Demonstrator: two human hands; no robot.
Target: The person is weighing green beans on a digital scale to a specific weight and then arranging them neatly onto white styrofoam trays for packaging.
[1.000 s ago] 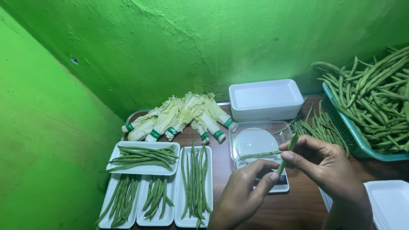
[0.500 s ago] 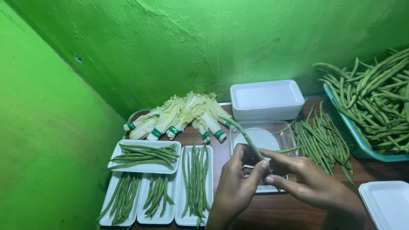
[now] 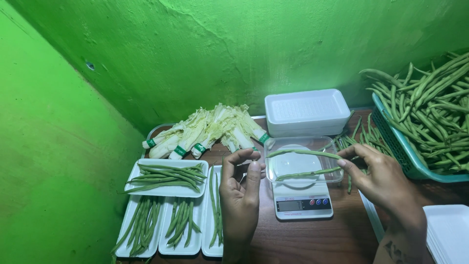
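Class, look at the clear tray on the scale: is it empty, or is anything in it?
Nearly empty. One green bean lies in the clear tray on the scale; the right hand holds another bean over it.

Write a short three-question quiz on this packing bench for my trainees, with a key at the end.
1. True or false: the right hand holds green beans over the clear tub on the scale.
2. How many white trays at the left of the table hold beans?
a) two b) four c) six
3. Fill in: the banded leafy bundles lie against the ____ wall, beside a stack of empty white trays.

Key
1. True; the left hand is beside the tub, its fingertips pinched together, with nothing clearly in it.
2. b
3. green
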